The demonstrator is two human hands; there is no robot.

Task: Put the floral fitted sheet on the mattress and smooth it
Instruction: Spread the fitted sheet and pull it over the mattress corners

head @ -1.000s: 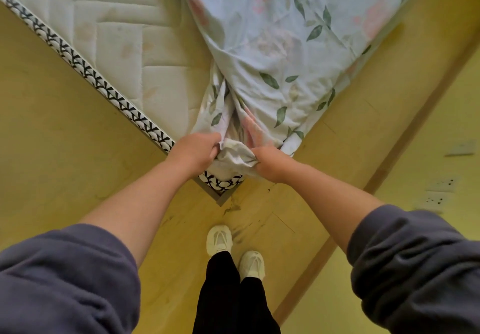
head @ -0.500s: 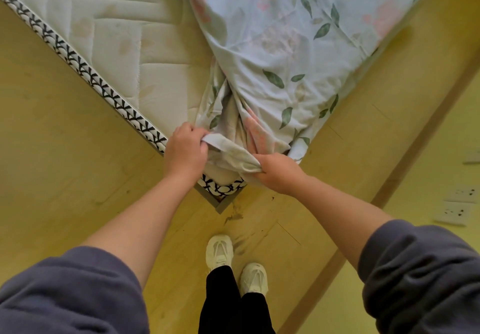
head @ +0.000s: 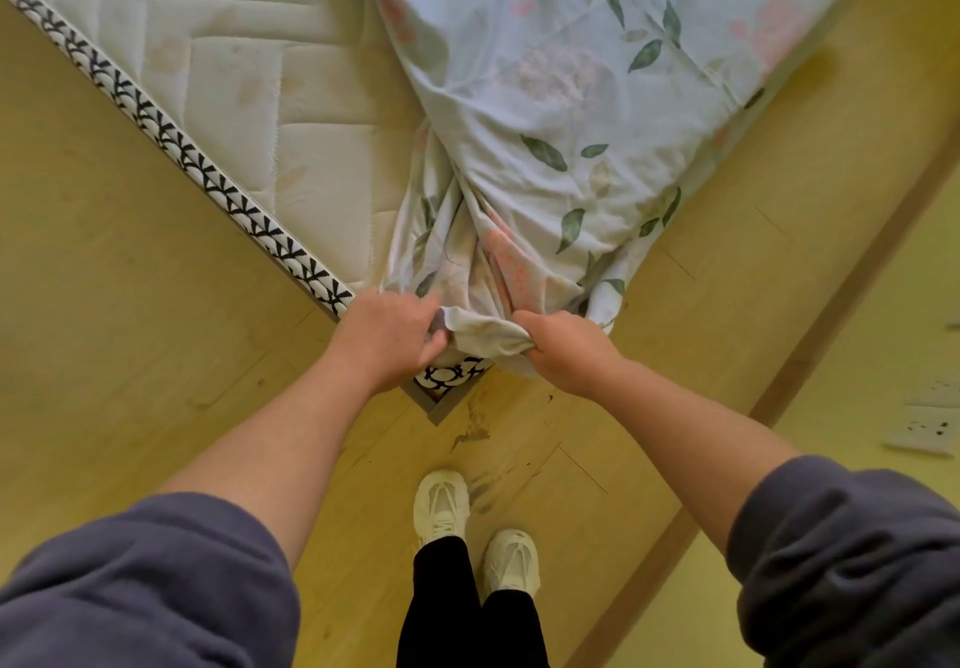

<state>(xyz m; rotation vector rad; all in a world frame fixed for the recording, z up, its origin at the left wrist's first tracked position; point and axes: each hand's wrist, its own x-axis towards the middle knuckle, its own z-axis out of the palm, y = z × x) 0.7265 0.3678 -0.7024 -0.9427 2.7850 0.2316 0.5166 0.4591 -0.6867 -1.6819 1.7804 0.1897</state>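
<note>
Left hand [head: 387, 337]: shifted since half a second ago, down along the mattress edge toward the corner and nearer the right hand [head: 569, 353]; the stretch of hem between them is now shorter.
Left hand: fingers curled, gripping the white hem [head: 483, 332] of the floral fitted sheet [head: 571, 111].
Right hand: fist closed over the hem's other end, knuckles up.
Sheet: pale blue, green leaves, pink blooms; bunched in folds just beyond both hands, lying flatter farther beyond the right hand.
Mattress [head: 234, 69]: cream, quilted, bare beyond the left hand; its corner shows uncovered just below the gap between the hands.
Edge tape [head: 171, 134]: black-and-white woven motif, running away from the left hand's outer side.
Floor [head: 130, 329]: yellow wood, beneath both forearms.
Shoes [head: 441, 503]: pale pair, nearer the person than the hands.
</note>
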